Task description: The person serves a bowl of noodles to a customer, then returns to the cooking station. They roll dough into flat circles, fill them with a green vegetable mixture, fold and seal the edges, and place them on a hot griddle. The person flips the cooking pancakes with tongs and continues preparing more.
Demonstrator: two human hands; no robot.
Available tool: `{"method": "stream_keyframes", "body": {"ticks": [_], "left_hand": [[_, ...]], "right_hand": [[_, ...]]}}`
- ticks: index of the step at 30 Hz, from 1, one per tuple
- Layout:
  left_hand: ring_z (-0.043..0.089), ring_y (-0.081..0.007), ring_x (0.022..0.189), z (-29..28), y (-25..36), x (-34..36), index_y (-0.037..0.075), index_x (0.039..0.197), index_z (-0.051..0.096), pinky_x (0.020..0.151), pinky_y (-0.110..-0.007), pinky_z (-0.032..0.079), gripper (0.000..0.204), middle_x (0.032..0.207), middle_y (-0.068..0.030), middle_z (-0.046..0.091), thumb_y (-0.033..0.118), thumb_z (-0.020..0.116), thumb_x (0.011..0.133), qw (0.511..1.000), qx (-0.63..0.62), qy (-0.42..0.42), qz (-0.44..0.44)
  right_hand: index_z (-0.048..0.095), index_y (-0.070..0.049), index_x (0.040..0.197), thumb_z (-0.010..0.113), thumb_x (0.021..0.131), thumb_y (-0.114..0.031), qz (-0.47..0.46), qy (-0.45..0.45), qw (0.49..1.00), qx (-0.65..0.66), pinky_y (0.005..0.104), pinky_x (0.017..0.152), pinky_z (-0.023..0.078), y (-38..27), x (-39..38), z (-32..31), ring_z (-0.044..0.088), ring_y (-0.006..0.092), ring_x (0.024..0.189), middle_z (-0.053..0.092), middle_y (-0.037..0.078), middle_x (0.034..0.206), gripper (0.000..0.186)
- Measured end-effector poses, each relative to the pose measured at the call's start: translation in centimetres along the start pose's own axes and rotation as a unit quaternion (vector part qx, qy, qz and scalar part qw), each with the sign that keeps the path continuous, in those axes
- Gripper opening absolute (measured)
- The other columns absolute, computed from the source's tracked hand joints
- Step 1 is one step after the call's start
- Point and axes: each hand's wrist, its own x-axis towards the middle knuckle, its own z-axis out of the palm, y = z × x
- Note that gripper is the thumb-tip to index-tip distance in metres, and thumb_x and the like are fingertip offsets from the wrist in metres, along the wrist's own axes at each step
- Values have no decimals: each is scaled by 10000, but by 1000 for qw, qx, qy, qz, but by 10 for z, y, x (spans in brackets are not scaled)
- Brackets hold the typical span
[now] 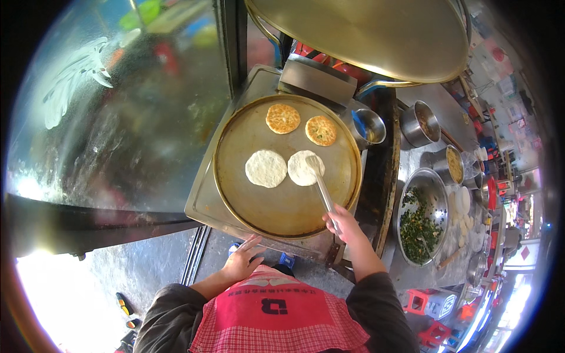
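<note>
My right hand (344,225) is closed round the handle end of long silver tongs (324,191). Their far tip rests on a pale, uncooked-looking flatbread (299,172). Another pale flatbread (266,169) lies just left of it, almost touching. Farther back on the round griddle (279,209) are two smaller browned flatbreads, one at left (282,119) and one at right (321,130). My left hand (241,263) is held near the griddle's front edge, between it and my apron, fingers spread and holding nothing.
A big round metal lid (376,29) stands raised behind the griddle. To the right are a steel cup (369,126), a pot (420,123) and a wide bowl of chopped greens (419,226). Pale dough pieces (462,203) lie beyond the bowl. A smeared glass panel (135,129) rises at left.
</note>
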Motion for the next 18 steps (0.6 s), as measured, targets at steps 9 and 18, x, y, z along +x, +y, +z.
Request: {"method": "stream_keyframes", "body": {"ticks": [9,18], "left_hand": [[350,-399,1368,8,7,-8,41,1167,630,1109,-440,337,319,1401,-240,453,131,651,862,1000,-10,4,1],[360,-399,1362,18,8,-8,46,1170,631,1105,-433,345,327,1392,-236,464,162,656,865,1000,-5,5,-8]], "right_hand": [[420,-243,1430,577,907,-146,-297,180,701,-623,360,618,517,-53,27,27,634,234,664,624,95,844,555],[427,-278,1415,595,883,-149,-270,175,595,-736,430,732,524,-47,31,24,638,331,813,641,115,967,573]]}}
